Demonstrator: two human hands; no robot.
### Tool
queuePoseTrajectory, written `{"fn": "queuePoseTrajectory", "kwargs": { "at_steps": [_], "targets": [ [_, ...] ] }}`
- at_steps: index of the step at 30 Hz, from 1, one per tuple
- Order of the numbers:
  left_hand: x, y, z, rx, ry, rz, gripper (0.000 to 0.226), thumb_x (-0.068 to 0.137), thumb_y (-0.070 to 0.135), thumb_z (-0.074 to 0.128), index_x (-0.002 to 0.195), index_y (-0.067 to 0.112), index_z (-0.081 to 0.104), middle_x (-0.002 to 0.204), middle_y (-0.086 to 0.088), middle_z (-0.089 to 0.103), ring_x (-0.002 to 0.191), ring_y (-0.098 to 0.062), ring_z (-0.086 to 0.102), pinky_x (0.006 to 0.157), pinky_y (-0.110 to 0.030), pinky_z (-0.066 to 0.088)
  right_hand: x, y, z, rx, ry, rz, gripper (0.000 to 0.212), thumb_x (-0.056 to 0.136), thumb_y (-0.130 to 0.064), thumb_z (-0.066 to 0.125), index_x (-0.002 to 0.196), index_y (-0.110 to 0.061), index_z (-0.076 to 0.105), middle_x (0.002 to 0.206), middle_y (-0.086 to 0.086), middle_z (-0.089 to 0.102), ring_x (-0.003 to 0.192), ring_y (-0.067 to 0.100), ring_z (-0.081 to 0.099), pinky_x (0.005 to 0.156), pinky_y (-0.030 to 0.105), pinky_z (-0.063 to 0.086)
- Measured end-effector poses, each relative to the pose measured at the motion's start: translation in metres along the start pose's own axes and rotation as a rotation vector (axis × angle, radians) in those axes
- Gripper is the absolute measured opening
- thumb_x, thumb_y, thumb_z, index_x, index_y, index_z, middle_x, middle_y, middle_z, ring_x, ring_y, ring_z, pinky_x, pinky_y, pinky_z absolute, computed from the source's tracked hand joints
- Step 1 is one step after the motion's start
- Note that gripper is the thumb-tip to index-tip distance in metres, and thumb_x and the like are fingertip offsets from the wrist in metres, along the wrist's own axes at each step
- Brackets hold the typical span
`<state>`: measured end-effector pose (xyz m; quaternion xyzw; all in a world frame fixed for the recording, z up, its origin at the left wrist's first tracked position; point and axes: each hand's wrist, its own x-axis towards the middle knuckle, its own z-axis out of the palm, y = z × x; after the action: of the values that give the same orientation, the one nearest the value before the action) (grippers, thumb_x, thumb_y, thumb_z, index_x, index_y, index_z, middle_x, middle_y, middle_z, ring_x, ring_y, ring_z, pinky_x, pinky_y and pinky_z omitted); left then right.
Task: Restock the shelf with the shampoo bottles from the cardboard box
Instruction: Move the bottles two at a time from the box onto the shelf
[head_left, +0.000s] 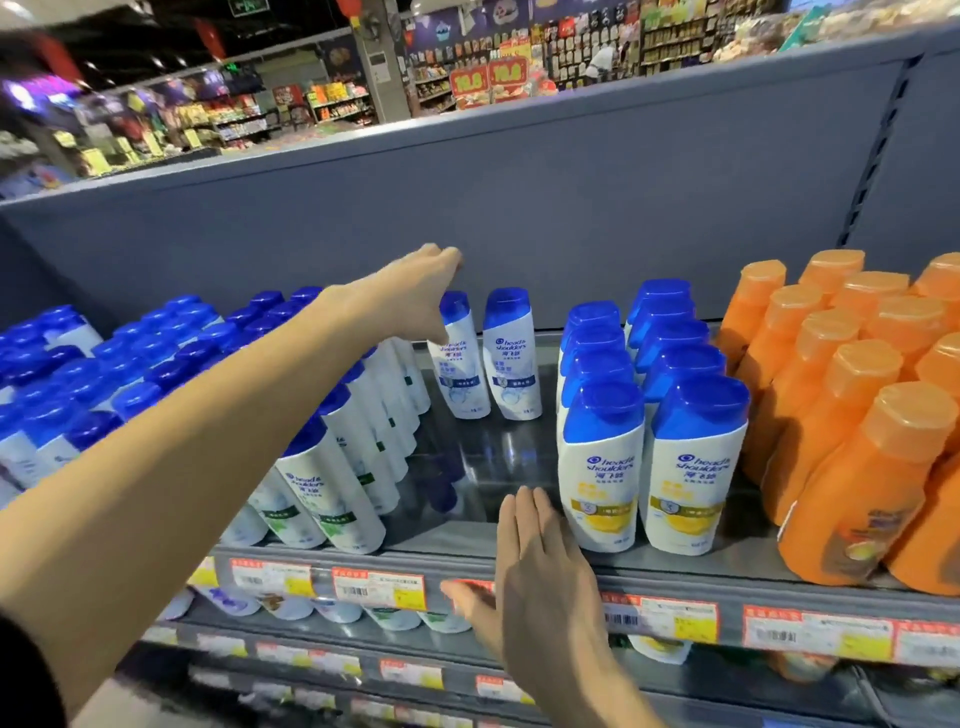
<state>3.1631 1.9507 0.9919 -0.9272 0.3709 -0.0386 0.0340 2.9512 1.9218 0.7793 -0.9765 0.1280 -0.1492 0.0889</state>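
The left hand (415, 296) is reaching far back over the shelf (498, 558), toward its rear edge, with the thumb lying against the left of two bottles (460, 358) standing alone at the back; whether the fingers are gripping its blue cap is hard to tell, since they are curling over and behind it. That bottle is tilting a little, and its twin (511, 356) is standing just beside it on the right, upright and free. The right hand (540, 566) is hanging over the front edge of the shelf, fingers straight and spread, holding nothing, with the fingertips near a yellow-label bottle (600, 467). Bare shelf is showing between the two hands. Rows of white bottles with blue caps (332, 483) are filling the left side, running from front edge to back. Two rows of yellow-label bottles are standing right of the gap, and orange bottles (852, 467) are crowding the right end. Price tags (379, 590) are lining the front edge. The cardboard box is out of sight
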Motion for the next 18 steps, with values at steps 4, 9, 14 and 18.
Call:
{"fn": "queuePoseTrajectory", "kwargs": {
  "at_steps": [4,9,14,18],
  "targets": [
    [-0.074,-0.004,-0.044,-0.046,0.397,0.055,0.052,0.086,0.028,0.064,0.132,0.008,0.049,0.131,-0.010,0.053,0.117,-0.025,0.052,0.096,-0.034,0.042,-0.006,-0.017,-0.014,0.141,0.052,-0.100,0.082,0.085,-0.066,0.039,0.126,0.003,0.059,0.129,0.021,0.061,0.124,0.036,0.055,0.108,0.046,0.033],
    [-0.211,-0.042,-0.041,-0.366,0.671,-0.150,0.021,0.089,0.025,0.054,0.097,0.010,0.066,0.086,-0.005,0.070,0.076,-0.012,0.069,0.077,-0.034,0.056,-0.025,-0.081,-0.027,0.454,0.097,-0.221,0.064,0.089,-0.058,0.042,0.116,-0.004,0.064,0.107,0.010,0.067,0.103,0.031,0.061,0.088,0.036,0.048],
    [-0.333,-0.093,0.059,-0.478,0.564,-0.425,0.011,0.092,0.014,0.063,0.089,0.004,0.067,0.077,-0.004,0.069,0.068,-0.016,0.065,0.065,-0.023,0.052,-0.046,-0.164,0.003,0.632,-0.109,-0.355,0.058,0.093,-0.056,0.048,0.120,-0.005,0.059,0.107,0.009,0.062,0.106,0.029,0.056,0.086,0.035,0.045],
    [-0.440,-0.150,0.161,-0.490,0.480,-0.689,0.009,0.093,0.018,0.060,0.091,0.012,0.066,0.078,0.004,0.067,0.073,-0.011,0.065,0.070,-0.033,0.055,-0.075,-0.257,0.058,0.620,-0.401,-0.437,0.059,0.092,-0.059,0.039,0.128,-0.014,0.051,0.122,0.002,0.056,0.118,0.022,0.050,0.093,0.035,0.042]
  ]
}}
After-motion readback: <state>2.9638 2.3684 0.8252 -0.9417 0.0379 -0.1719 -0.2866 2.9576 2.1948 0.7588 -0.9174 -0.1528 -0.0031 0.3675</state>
